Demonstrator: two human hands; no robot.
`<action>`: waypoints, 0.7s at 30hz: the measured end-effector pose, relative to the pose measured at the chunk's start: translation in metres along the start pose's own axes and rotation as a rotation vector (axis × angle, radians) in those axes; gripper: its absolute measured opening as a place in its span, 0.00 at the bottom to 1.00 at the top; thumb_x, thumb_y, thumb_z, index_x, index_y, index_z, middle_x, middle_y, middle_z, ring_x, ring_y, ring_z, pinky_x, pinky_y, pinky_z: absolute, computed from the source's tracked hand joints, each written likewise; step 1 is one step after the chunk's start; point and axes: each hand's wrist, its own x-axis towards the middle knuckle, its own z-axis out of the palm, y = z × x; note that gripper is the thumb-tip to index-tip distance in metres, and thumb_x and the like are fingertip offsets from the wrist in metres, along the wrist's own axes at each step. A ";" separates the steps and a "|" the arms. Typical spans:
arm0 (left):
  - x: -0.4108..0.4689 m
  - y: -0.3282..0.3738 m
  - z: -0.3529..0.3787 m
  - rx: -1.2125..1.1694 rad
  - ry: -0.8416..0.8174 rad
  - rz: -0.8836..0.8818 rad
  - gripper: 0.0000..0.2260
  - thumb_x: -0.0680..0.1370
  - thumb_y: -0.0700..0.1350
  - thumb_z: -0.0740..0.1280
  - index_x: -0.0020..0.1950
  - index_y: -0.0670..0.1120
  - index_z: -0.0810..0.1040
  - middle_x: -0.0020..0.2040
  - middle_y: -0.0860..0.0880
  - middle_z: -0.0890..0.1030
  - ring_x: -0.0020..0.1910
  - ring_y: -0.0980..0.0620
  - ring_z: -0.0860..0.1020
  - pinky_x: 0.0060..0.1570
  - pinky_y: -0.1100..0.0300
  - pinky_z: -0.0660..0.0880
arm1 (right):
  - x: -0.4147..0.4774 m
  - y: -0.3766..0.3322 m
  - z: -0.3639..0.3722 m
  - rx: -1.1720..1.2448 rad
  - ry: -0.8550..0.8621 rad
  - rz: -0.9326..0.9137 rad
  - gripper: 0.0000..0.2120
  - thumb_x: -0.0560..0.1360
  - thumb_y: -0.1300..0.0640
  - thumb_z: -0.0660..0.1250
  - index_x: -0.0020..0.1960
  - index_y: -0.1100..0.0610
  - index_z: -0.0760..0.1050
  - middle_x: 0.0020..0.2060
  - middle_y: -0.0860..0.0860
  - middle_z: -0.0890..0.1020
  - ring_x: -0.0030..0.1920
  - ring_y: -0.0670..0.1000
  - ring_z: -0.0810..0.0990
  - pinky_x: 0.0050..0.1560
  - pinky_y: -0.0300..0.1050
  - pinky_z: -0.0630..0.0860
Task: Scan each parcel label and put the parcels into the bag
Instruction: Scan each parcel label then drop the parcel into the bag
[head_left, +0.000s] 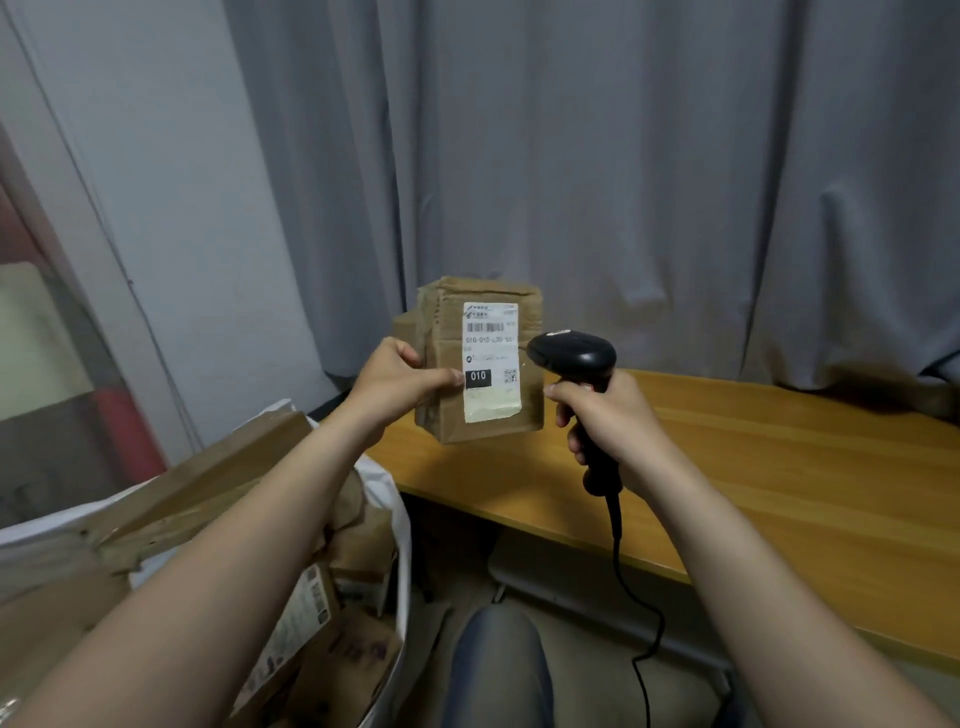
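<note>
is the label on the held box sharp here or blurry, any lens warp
Head view: label on the parcel fairly sharp, "010" readable, fine print soft; boxes in the bag blurred; wide-angle lens slants the wall edge; light dim, no glare.

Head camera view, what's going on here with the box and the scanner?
A person is scanning a parcel. Their left hand grips a cardboard parcel held up over the edge of the wooden table, with its shipping label facing them. Their right hand holds a black corded barcode scanner, its head close to the label. The white bag at lower left already holds several other boxes; this parcel is not in it yet.
</note>
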 end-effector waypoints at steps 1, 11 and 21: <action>-0.006 0.002 -0.009 0.024 0.004 0.007 0.27 0.64 0.52 0.84 0.48 0.49 0.68 0.48 0.48 0.81 0.44 0.48 0.80 0.48 0.46 0.81 | 0.001 0.000 0.006 0.004 -0.016 0.008 0.13 0.80 0.55 0.70 0.40 0.61 0.77 0.27 0.51 0.76 0.25 0.50 0.74 0.28 0.44 0.71; -0.058 0.015 -0.131 0.376 0.161 0.089 0.18 0.67 0.47 0.82 0.44 0.51 0.73 0.47 0.49 0.81 0.46 0.50 0.78 0.44 0.55 0.75 | -0.005 -0.005 0.081 0.009 -0.183 0.002 0.12 0.79 0.53 0.71 0.43 0.61 0.80 0.31 0.55 0.78 0.29 0.54 0.75 0.32 0.48 0.73; -0.097 0.012 -0.185 0.939 0.349 0.193 0.10 0.69 0.52 0.77 0.41 0.56 0.76 0.58 0.54 0.72 0.60 0.46 0.69 0.60 0.46 0.66 | -0.019 -0.016 0.122 0.034 -0.269 -0.014 0.10 0.79 0.55 0.71 0.44 0.62 0.79 0.34 0.56 0.78 0.29 0.53 0.74 0.30 0.46 0.70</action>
